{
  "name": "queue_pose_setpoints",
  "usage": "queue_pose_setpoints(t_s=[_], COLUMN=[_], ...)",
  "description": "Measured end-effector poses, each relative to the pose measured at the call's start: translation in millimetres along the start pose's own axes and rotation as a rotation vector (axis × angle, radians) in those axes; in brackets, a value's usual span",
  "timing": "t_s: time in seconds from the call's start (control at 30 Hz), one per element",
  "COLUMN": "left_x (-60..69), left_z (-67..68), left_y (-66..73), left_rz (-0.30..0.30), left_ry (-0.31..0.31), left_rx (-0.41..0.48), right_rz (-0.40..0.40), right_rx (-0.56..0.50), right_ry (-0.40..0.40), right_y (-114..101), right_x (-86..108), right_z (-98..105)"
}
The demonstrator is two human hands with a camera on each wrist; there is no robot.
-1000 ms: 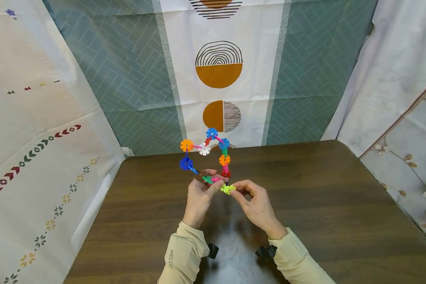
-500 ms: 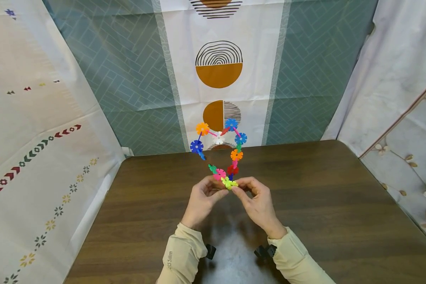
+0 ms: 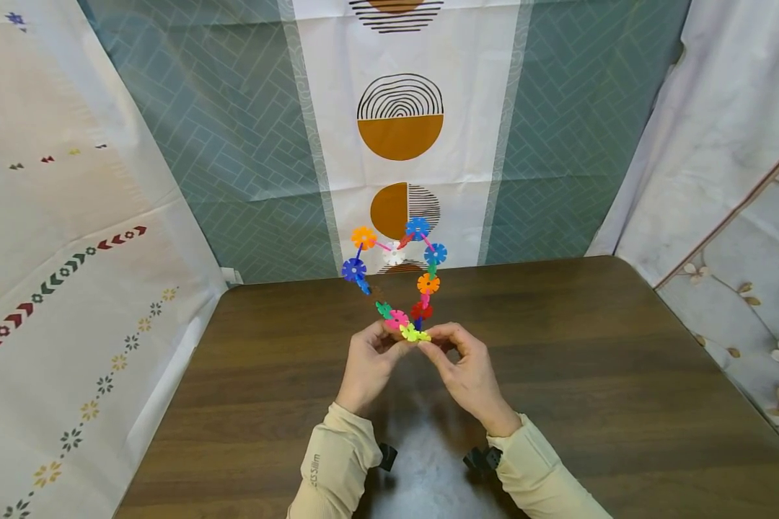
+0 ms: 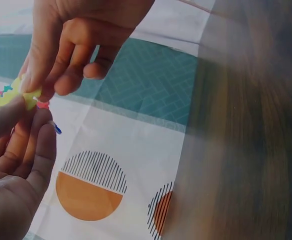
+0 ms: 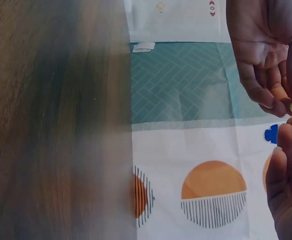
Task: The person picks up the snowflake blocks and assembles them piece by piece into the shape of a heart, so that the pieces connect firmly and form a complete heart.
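Note:
A loop of colourful snowflake-shaped plastic discs [image 3: 428, 284], slotted together in a heart-like outline, stands up above the table. At its lowest point are yellow-green discs [image 3: 414, 333]. My left hand [image 3: 371, 367] pinches these from the left, between thumb and fingers. From the right, the thumb and forefinger of my right hand [image 3: 470, 371] pinch the same spot. A pink disc [image 3: 397, 320] sits just above the left fingertips. In the left wrist view, the yellow-green discs [image 4: 32, 95] lie between the fingertips of both hands; in the right wrist view they are mostly hidden.
Beneath the hands is a dark brown wooden table [image 3: 285, 389]. A patterned green and white cloth [image 3: 247, 144] hangs behind it. More printed cloth hangs at the left [image 3: 58, 288] and right [image 3: 740, 216]. A small dark camera [image 3: 386, 457] is on the left wrist.
My left hand has shifted its hold from the green and pink discs to the yellow-green ones. The loop swung up and right, then settled slightly back left.

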State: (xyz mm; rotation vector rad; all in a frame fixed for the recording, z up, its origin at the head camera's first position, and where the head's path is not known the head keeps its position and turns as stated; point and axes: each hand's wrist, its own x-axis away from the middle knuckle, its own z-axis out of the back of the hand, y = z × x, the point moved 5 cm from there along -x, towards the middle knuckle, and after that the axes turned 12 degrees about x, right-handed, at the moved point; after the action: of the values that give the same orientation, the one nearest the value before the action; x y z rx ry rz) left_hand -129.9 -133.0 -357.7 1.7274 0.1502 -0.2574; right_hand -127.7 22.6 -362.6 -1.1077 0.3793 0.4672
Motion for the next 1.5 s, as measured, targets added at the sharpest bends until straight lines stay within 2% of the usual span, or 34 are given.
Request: queue_pose_setpoints(t_s=[0.13, 0.27, 0.33, 0.43, 0.53, 0.63, 0.77, 0.93, 1.2, 1.33, 1.43, 1.5], left_x=[0.4, -0.4, -0.8, -0.6, -0.1, 0.8, 1.2, 1.3, 1.2, -2.7, -5.6, -5.7], left_z=[0.4, 1.4, 1.5, 1.2, 1.3, 1.8, 1.6, 1.3, 3.1, 7.3, 10.2, 11.0], left_y=[4.1, 3.8, 3.1, 2.5, 1.8, 1.1, -0.5, -3.5, -5.1, -19.0, -32.1, -36.0], left_rz=[-0.033, -0.046, -0.047, -0.044, -0.037, -0.033, -0.032, -0.026, -0.021, -0.009, -0.004, 0.002], left_ry=[0.007, 0.008, 0.001, -0.018, -0.030, -0.037, -0.053, -0.058, -0.035, -0.020, -0.010, -0.001], left_rx=[-0.019, -0.006, -0.004, -0.007, -0.028, -0.046, -0.041, -0.007, -0.022, -0.022, 0.002, 0.020], right_rz=[-0.031, -0.149, -0.205, -0.246, -0.245, -0.208, -0.143, -0.116, -0.075, -0.079, -0.101, -0.103], right_rx=[-0.007, -0.064, -0.100, -0.150, -0.213, -0.266, -0.267, -0.227, -0.296, -0.242, -0.200, -0.173], right_ry=[-0.019, -0.037, -0.089, -0.216, -0.315, -0.354, -0.350, -0.309, -0.261, -0.236, -0.244, -0.252], right_y=[18, 48, 57, 66, 69, 67, 61, 55, 48, 43, 42, 40], right_x=[-1.5, -5.3, -9.3, -15.8, -20.3, -22.9, -25.6, -27.7, -29.9, -31.7, -31.8, -31.8], right_z=[-3, -6, -8, -13, -17, -17, -14, -9, 6, 10, 12, 14])
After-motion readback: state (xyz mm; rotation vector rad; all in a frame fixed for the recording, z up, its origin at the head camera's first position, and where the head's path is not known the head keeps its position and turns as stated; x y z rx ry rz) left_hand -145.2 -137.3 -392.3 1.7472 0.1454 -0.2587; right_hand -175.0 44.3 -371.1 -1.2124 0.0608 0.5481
